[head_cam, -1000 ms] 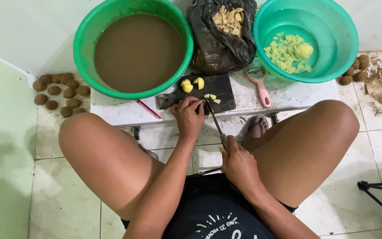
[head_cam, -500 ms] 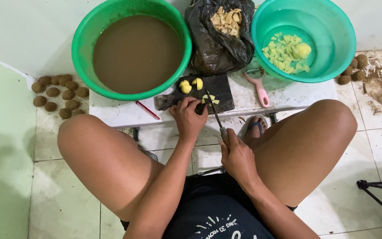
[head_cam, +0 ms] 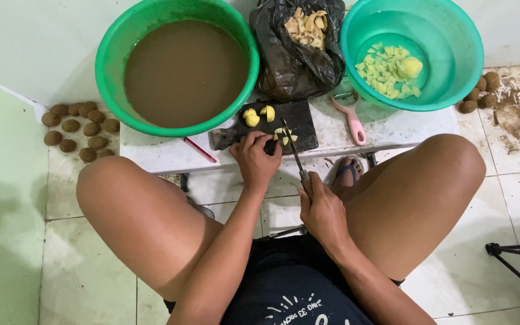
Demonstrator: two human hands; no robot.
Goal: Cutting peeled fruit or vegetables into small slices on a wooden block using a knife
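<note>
At the left of the frame unpeeled potatoes (head_cam: 79,129) are lying on the floor beside a green basin (head_cam: 179,63) of brown water, which is sitting on the white worktop (head_cam: 151,153). At centre the left hand (head_cam: 255,159) is pressing, fingers curled, on a yellow piece (head_cam: 284,133) on the black board (head_cam: 299,123), just ahead of both hands. The right hand (head_cam: 323,210), nearer the body, is gripping a knife (head_cam: 295,157) whose blade is running up the frame to that piece; farther right, a teal basin (head_cam: 413,51) is holding cut pieces.
</note>
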